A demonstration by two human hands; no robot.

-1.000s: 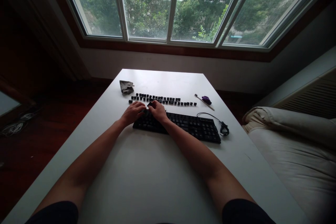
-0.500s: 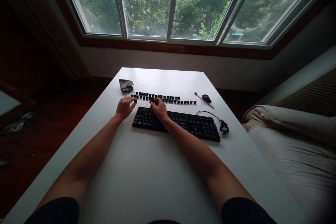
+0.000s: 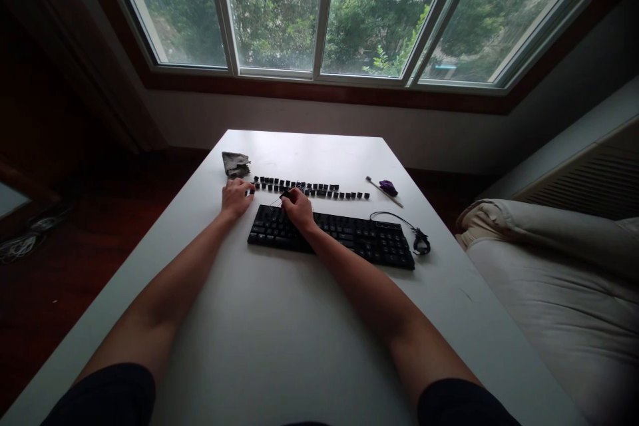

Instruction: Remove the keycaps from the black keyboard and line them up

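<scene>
Fingers (image 3: 243, 184) of the left hand (image 3: 234, 198) curve half-open around a black keycap (image 3: 250, 192) left of the loose keycap rows (image 3: 321, 193), whether gripping I cannot tell; the right hand (image 3: 285, 196) pinches a dark, thin-wired tool (image 3: 284, 195) over the keyboard (image 3: 357, 233), which the right forearm (image 3: 369, 286) partly hides on the white table (image 3: 279, 319). Around lie grey cloth (image 3: 235, 164), a slim brush (image 3: 392, 198) beside a purple item (image 3: 388, 187), and bundled cable (image 3: 421, 241)

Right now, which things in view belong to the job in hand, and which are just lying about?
In use, as it seems:
keyboard
loose keycaps, the left hand at the rows' left end
likely wire keycap puller, in the right hand

Apparently lying about, not held:
grey cloth
apparent toothbrush
purple bundle
</scene>
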